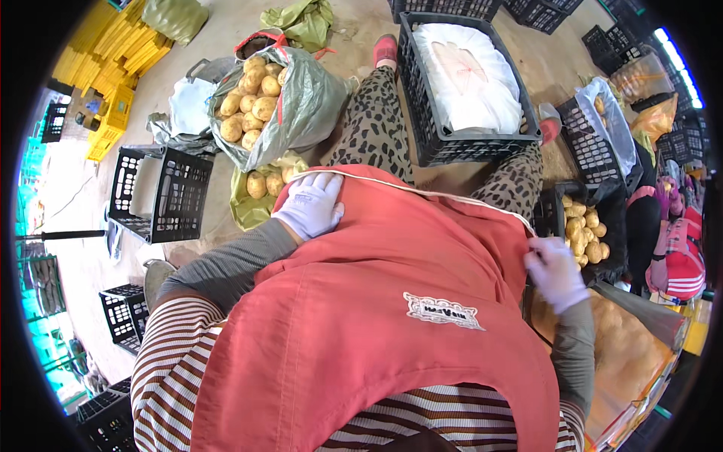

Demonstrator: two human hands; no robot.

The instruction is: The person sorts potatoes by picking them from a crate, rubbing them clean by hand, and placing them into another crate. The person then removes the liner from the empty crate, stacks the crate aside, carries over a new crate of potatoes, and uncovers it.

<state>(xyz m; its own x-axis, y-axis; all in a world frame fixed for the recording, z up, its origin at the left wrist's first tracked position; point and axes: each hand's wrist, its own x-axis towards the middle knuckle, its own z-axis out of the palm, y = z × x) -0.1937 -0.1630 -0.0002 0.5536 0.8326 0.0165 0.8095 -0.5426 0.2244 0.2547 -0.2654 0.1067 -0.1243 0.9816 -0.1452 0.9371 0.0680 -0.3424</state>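
Across my lap and chest lies a red apron [395, 243] with a pale trim and a patch bearing writing. My left hand [312, 204], in a white glove, rests spread on the apron near its trimmed hem. My right hand [556, 274], also gloved and blurred, is at the apron's right edge with its fingers curled; whether they grip the cloth is unclear. Between my feet a black plastic crate [474, 148] holds something under white sheeting [480, 107]. Beyond my left hand, a grey-green woven sack [310, 101] gapes open, full of potatoes [251, 104].
A yellow-green sack [243, 206] with potatoes lies below the larger sack. An upended black crate [183, 195] stands left. To the right are a black-lined container [613, 237] of potatoes and a crate lined with clear plastic [590, 141]. Another person [678, 254] is at the far right.
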